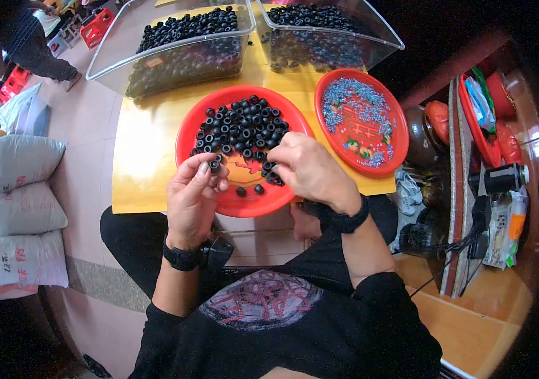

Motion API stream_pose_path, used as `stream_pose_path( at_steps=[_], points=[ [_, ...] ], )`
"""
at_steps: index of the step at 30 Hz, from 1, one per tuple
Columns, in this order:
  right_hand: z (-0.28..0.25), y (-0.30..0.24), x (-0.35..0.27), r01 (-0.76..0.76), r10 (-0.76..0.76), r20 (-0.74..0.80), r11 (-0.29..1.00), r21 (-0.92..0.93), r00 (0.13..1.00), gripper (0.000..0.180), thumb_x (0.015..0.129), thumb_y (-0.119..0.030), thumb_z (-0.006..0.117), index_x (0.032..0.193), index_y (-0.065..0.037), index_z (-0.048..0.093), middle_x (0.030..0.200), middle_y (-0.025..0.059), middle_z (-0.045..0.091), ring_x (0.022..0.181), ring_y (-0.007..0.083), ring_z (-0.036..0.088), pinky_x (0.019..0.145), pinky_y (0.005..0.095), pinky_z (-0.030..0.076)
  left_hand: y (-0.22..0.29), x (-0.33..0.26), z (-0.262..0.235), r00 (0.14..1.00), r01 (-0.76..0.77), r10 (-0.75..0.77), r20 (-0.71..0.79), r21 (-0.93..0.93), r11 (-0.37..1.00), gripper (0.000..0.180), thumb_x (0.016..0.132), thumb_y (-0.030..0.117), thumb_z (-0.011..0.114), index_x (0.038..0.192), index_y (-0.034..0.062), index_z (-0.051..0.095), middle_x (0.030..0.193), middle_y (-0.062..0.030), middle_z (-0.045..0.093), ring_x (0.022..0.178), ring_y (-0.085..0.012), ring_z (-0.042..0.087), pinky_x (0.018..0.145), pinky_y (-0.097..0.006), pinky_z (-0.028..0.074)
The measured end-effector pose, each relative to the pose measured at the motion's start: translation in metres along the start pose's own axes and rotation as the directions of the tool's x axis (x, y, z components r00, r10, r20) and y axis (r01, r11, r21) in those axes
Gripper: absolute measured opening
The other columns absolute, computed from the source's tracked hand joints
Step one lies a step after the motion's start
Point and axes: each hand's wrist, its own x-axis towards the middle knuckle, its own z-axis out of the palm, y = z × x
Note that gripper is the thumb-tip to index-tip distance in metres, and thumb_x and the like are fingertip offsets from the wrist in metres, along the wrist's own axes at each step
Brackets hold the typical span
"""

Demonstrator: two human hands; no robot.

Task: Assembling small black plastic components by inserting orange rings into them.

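Note:
A round red plate (pixel 197 120) lies before me, heaped with small black ring-shaped pieces (pixel 238 123). At its near left edge my left hand (pixel 193 189) pinches one black ring (pixel 214 166) between thumb and fingers, its hole facing up. My right hand (pixel 310 170) bends over the plate's right side, fingers curled down among several black rings. What those fingertips hold, if anything, is hidden. Two loose rings rest near the plate's front. To the right, a second red plate (pixel 401 136) carries many tiny bluish, shiny pieces (pixel 351 104), too small to name.
Two see-through plastic bins (pixel 184 66) (pixel 320 47) full of black rings stand behind on the yellow tabletop (pixel 143 145). Stacked white sacks (pixel 23 208) are on the floor at left. A shelf with bottles, bags and cables (pixel 465 243) is at right. Another person (pixel 39 54) stands far left.

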Motion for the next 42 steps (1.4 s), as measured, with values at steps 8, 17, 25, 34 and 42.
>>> stream_pose_path(
  at_steps=[8,17,25,34,42],
  points=[
    [0.027,-0.022,0.001,0.025,-0.016,0.056,0.987,-0.161,0.998,0.006,0.065,-0.002,0.055,0.071,-0.002,0.055,0.075,0.0124,0.047,0.078,0.0277,0.049,0.07,0.0365,0.042,0.001,0.0,0.001,1.0,0.001,-0.001,0.004,0.021,1.0,0.018,0.086,0.006,0.049,0.101,-0.0025,0.054,0.084,-0.0117,0.059,0.076,-0.0165,0.056,0.065,-0.027,0.046],
    [0.026,-0.02,0.005,0.008,0.0,-0.105,0.997,0.077,0.995,0.01,0.069,0.001,0.049,0.079,0.0,0.053,0.077,0.0161,0.049,0.077,0.0304,0.05,0.067,0.0374,0.044,-0.001,-0.002,0.003,0.999,0.033,-0.034,0.036,0.023,0.999,0.021,0.084,0.005,0.052,0.103,-0.0021,0.053,0.088,-0.0119,0.059,0.075,-0.0166,0.056,0.068,-0.027,0.046],
    [0.012,-0.033,0.009,-0.364,0.287,0.268,0.365,0.857,0.92,0.003,0.084,-0.002,0.052,0.083,0.0,0.055,0.078,0.0017,0.057,0.066,0.005,0.053,0.056,0.0188,0.045,-0.007,-0.005,0.013,0.994,0.09,-0.088,0.065,-0.032,0.995,0.023,0.083,0.005,0.053,0.105,-0.0018,0.052,0.09,-0.0122,0.059,0.079,-0.0176,0.056,0.068,-0.028,0.046],
    [0.015,-0.036,0.007,-0.37,0.353,0.242,0.362,0.855,0.904,0.01,0.082,-0.001,0.053,0.09,0.001,0.059,0.072,0.0008,0.059,0.061,0.0047,0.053,0.054,0.0179,0.044,-0.012,-0.004,0.014,0.992,0.094,-0.088,0.088,-0.068,0.993,0.022,0.084,0.004,0.052,0.105,-0.0017,0.053,0.09,-0.0125,0.059,0.076,-0.0176,0.056,0.068,-0.026,0.046],
    [0.015,-0.037,0.007,-0.351,0.359,0.209,0.394,0.85,0.91,0.009,0.082,0.001,0.051,0.09,0.0,0.055,0.075,0.0014,0.058,0.064,0.0049,0.053,0.054,0.0182,0.044,-0.016,-0.006,0.015,0.992,0.107,-0.103,0.069,-0.062,0.992,0.022,0.084,0.003,0.052,0.106,-0.0016,0.053,0.091,-0.0127,0.059,0.076,-0.0175,0.056,0.069,-0.026,0.047]
  ],
)
